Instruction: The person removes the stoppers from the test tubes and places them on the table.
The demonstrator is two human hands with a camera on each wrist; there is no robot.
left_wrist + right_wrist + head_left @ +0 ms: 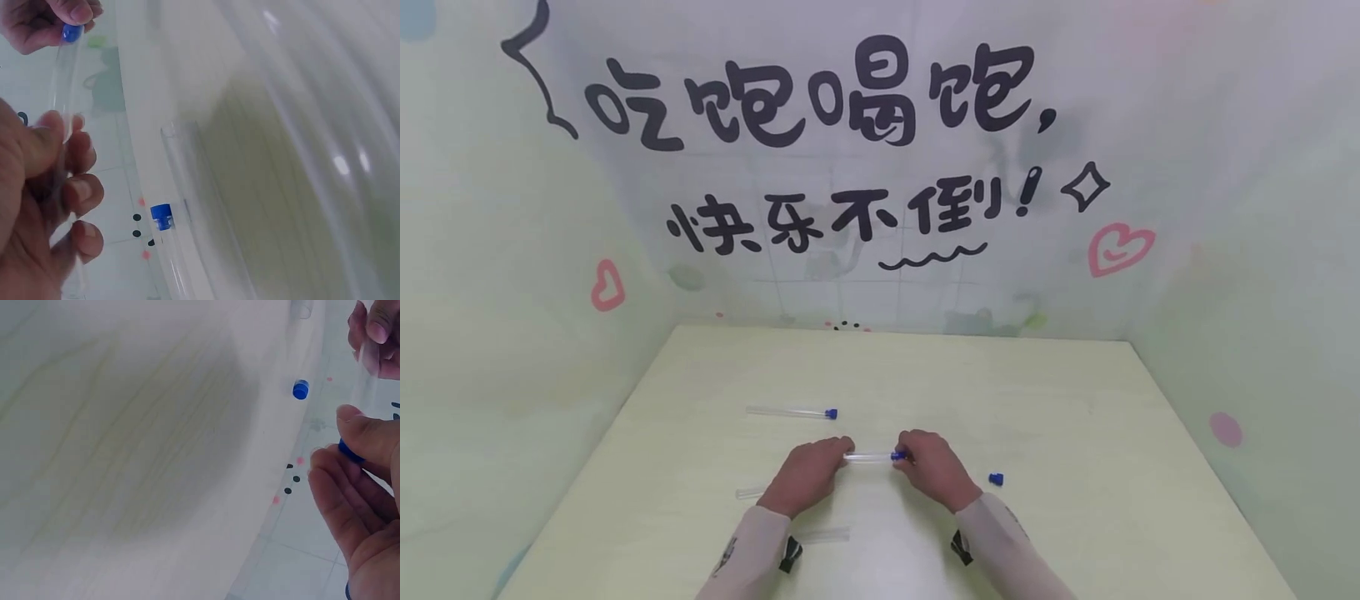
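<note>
Above the table my left hand (805, 477) grips a clear test tube (868, 457), its fingers wrapped round the tube's body in the left wrist view. At the tube's right end is a blue cap (897, 456), which my right hand (936, 468) pinches between thumb and fingers. The right wrist view shows the cap (350, 452) partly hidden by the thumb. The tube lies roughly level between both hands. Beyond the left hand rests another clear tube (786, 412) with a blue cap (831, 414) on its right end.
A loose blue cap (996, 479) lies right of the right hand. One clear tube (750, 493) lies partly behind the left wrist, and another tube (826, 535) lies nearer the front beside the left sleeve. Printed walls (880, 300) enclose the table (1075, 400) at the back and sides.
</note>
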